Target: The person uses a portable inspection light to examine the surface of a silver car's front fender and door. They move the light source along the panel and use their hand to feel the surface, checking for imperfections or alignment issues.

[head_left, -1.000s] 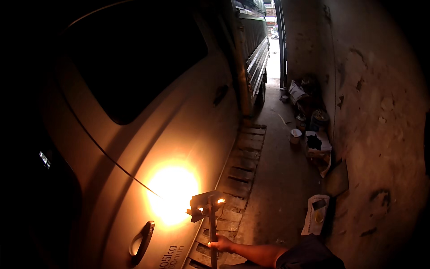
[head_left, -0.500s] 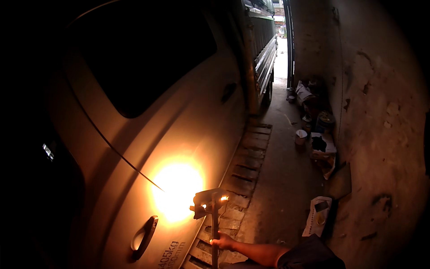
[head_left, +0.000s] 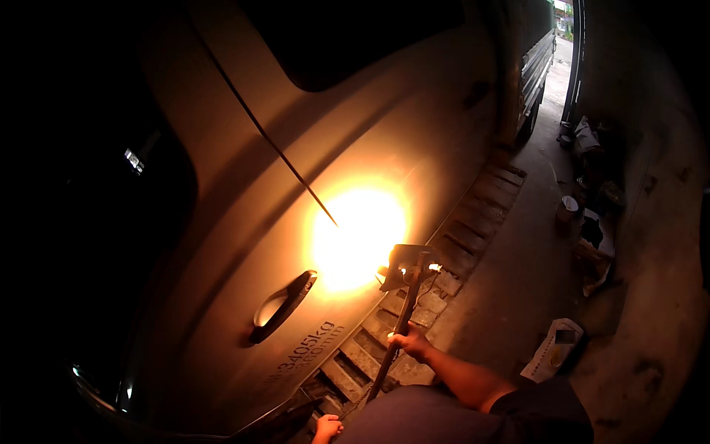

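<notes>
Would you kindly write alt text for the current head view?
The right hand grips the pole of a lamp casting a bright glow on a vehicle's side, near a door handle. The left hand shows at the lower edge.

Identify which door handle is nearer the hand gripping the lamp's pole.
The lower-left handle, below the glow, is nearer the right hand; the other, dimmer handle sits far up the vehicle's side.

Car door (head_left: 259,259) looks smooth, matt metal; slats (head_left: 467,235) along its right look rough, wood-like; lamp (head_left: 403,260) by its right edge, dull; wall (head_left: 658,244) farther right, rough.
</notes>
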`<action>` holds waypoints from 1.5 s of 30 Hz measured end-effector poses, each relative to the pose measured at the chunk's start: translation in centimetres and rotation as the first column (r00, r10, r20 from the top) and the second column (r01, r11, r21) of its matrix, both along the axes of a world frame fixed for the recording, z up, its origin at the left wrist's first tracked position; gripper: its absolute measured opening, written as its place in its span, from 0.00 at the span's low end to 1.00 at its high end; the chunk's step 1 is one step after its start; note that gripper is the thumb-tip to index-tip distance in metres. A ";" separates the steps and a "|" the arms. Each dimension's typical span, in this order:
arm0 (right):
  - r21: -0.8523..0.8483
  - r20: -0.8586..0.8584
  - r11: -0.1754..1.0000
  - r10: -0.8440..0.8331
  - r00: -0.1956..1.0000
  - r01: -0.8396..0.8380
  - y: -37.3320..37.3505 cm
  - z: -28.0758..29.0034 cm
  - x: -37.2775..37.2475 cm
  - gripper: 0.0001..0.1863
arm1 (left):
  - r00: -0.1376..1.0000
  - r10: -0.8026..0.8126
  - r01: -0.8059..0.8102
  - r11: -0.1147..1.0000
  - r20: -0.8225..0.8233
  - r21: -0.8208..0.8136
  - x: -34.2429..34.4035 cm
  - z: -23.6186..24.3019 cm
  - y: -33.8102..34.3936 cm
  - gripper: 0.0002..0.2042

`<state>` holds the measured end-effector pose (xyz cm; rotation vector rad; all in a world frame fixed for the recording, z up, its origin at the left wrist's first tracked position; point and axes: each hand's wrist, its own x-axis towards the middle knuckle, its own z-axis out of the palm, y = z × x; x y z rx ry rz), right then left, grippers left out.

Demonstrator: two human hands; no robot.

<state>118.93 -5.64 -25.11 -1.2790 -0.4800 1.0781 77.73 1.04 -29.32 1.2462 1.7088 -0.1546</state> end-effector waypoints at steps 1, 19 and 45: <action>0.007 -0.013 1.000 0.008 1.000 -0.008 0.2 0.2 -0.1 0.13 | 1.000 0.014 -0.014 1.000 0.005 -0.016 0.0 0.6 -0.3 0.16; 0.027 -0.044 0.999 -0.028 0.999 0.029 -0.1 -0.5 -0.3 0.12 | 0.994 -0.103 0.100 0.993 -0.039 -0.059 0.8 1.6 -1.3 0.13; -0.001 -0.048 0.998 -0.060 0.997 0.060 -0.5 0.1 -0.7 0.10 | 0.995 -0.027 0.019 0.997 0.098 0.076 1.3 2.8 -2.5 0.10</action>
